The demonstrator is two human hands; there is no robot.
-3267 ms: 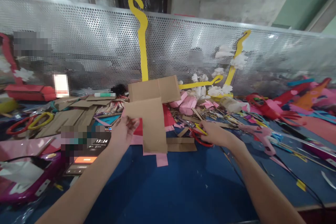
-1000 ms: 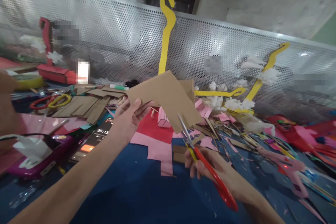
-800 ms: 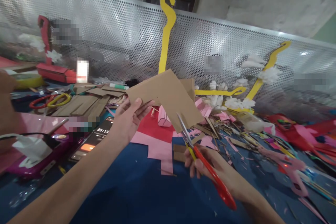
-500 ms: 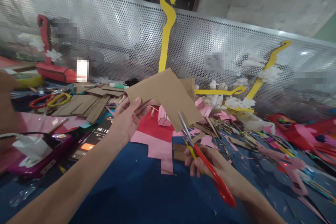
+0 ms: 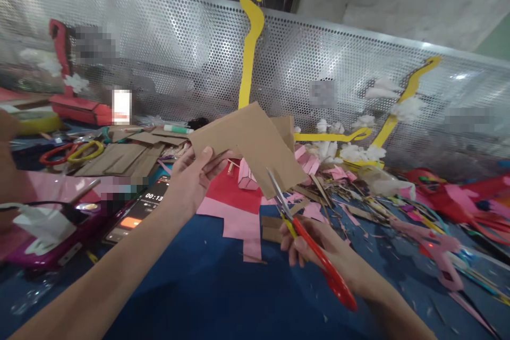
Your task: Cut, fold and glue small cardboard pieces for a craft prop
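Note:
A bent, L-shaped piece of brown cardboard [image 5: 258, 141] is pinched at its left end by my left hand [image 5: 195, 170], the thumb on its near face. In my right hand [image 5: 314, 244] is a pair of scissors [image 5: 324, 265] with red and yellow handles. The metal blades point up and lie at the lower edge of the cardboard's right arm, one in front of its face. Below the cardboard, pieces of red paper [image 5: 231, 191] and pink paper [image 5: 239, 223] lie on the blue table surface. A small pink folded box [image 5: 247, 175] sits just behind them.
Behind stands a perforated metal panel [image 5: 179, 58] with yellow hook-shaped cutouts [image 5: 250, 58] before it. To the left lie a phone [image 5: 139, 207], a purple power strip [image 5: 43, 247] and cardboard strips [image 5: 119, 156]. Rightward are paper scraps [image 5: 314, 212] and a pink glue gun [image 5: 432, 244].
The view has shifted slightly, so everything sits a little further left and up. Both hands keep their hold, and the scissors stay at nearly the same spot on the cardboard.

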